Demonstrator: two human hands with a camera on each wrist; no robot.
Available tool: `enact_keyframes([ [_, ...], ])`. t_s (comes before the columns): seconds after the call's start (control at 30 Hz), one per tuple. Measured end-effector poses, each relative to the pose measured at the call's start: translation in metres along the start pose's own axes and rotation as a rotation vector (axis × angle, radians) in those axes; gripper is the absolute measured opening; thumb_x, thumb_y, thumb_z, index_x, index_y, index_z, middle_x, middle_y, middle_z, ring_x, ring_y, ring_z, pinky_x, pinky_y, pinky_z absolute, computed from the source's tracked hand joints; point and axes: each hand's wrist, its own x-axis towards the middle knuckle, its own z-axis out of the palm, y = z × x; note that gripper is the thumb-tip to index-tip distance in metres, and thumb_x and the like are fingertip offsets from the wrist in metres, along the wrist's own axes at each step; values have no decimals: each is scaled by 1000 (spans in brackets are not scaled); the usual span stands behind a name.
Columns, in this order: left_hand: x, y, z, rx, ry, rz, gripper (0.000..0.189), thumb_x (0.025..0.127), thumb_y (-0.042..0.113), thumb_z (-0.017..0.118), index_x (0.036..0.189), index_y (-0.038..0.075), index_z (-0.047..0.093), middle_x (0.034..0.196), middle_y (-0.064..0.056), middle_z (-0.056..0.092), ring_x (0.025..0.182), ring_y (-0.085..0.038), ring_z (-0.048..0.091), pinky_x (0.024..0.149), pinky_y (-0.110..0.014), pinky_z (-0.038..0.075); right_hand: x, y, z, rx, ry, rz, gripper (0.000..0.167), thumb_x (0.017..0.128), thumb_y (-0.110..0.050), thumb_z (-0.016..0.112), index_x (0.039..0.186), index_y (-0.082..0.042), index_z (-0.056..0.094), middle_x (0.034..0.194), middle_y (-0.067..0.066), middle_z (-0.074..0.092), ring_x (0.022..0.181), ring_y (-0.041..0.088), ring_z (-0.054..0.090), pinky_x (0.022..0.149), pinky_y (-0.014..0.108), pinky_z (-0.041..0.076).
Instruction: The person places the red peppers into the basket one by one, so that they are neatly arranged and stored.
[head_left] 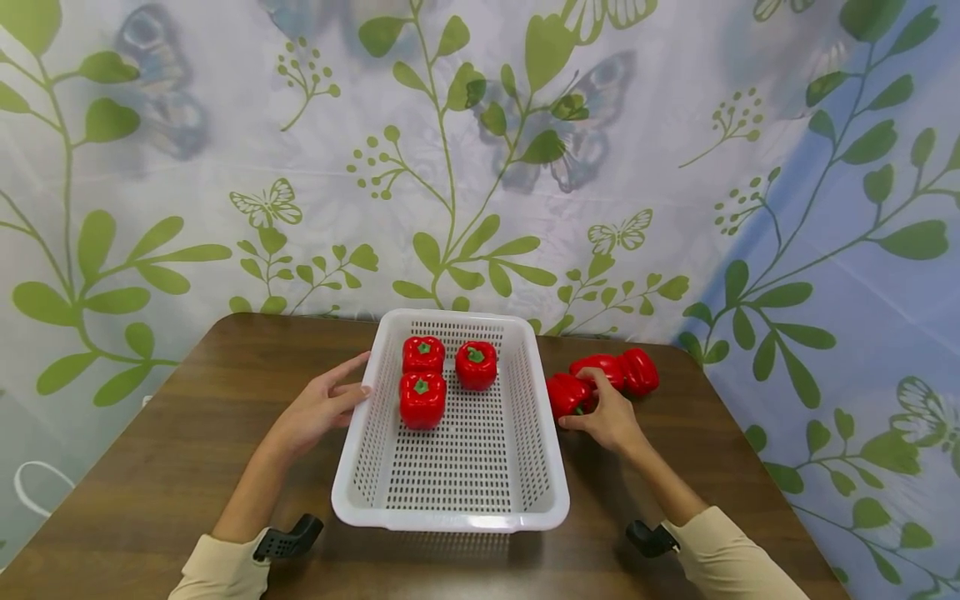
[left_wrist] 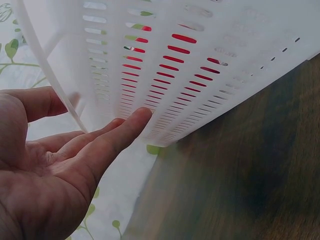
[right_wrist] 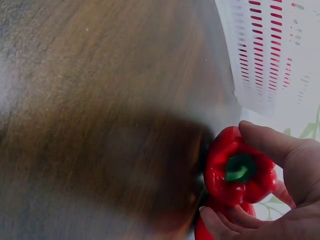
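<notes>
A white perforated plastic basket stands on the table with three red bell peppers inside, among them a front one and a right one. My left hand touches the basket's left side; the left wrist view shows nearly straight fingers along its slotted wall. To the right of the basket, my right hand grips a red bell pepper with a green stem, thumb on one side and fingers on the other. Just behind it lie more red bell peppers.
The brown wooden table reaches back to a leaf-and-butterfly patterned curtain. Each wrist carries a black camera mount, the left one near the basket's front corner. A white cord loop shows beyond the table's left edge.
</notes>
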Motion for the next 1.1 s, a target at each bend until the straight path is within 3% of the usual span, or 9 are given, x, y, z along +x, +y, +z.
enact_keyframes([
  [0.37, 1, -1, 1, -21, -11, 9, 70, 103, 24, 59, 163, 16, 23, 147, -32, 49, 118, -46, 65, 91, -52, 59, -7, -5, -10, 14, -39, 55, 76, 79, -27, 85, 142, -15, 46, 139, 25, 57, 126, 45, 53, 97, 63, 51],
  [0.7, -1, -1, 1, -19, -3, 6, 69, 103, 23, 59, 162, 15, 24, 146, -33, 50, 117, -44, 66, 91, -52, 59, -7, -11, -23, -5, -9, 15, 73, 82, -33, 83, 146, -17, 52, 132, 23, 62, 117, 41, 55, 87, 55, 57],
  [1.1, 0, -2, 0, -15, -10, 15, 70, 103, 24, 59, 163, 15, 23, 146, -33, 50, 118, -45, 65, 91, -52, 59, -7, -16, -33, 82, 16, 30, 69, 84, -30, 82, 144, -14, 52, 140, 21, 58, 125, 42, 52, 93, 58, 55],
])
